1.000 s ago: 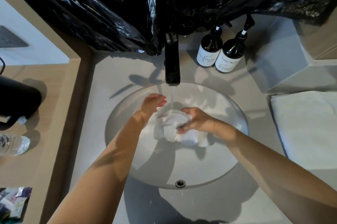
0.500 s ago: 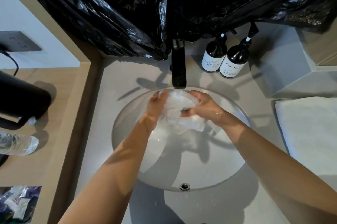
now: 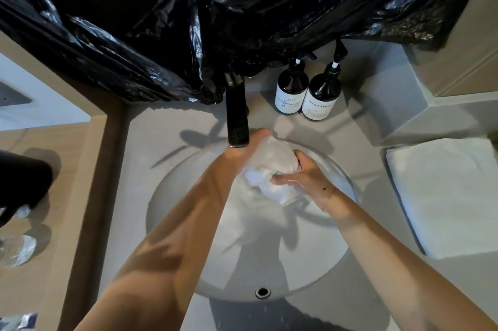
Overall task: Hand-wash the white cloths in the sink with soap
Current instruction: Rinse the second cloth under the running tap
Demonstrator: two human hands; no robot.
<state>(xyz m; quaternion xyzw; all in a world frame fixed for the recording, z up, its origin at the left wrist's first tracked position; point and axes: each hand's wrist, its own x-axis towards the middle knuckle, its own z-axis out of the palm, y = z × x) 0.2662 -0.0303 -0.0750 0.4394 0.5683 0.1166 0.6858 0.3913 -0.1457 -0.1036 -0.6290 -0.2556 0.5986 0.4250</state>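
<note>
A wet, bunched white cloth [image 3: 272, 169] is held between both hands over the back of the round white sink [image 3: 188, 249], just under the black faucet [image 3: 237, 115]. My left hand [image 3: 248, 144] grips the cloth's far left side, its fingers partly hidden behind the faucet spout. My right hand [image 3: 304, 177] grips the cloth's right side, thumb pressed across the foamy lower part. Two dark pump bottles of soap [image 3: 291, 90] [image 3: 322, 99] stand on the counter behind the sink, to the right of the faucet.
A folded white towel [image 3: 444, 196] lies on the counter at the right. Black plastic sheeting [image 3: 215, 20] hangs over the wall behind the faucet. On the wooden shelf at the left stand a black appliance [image 3: 21, 182] and a plastic water bottle [image 3: 16, 249].
Both hands lifted the cloth from the middle of the basin up to the faucet. My left hand, free a second ago, now grips the cloth.
</note>
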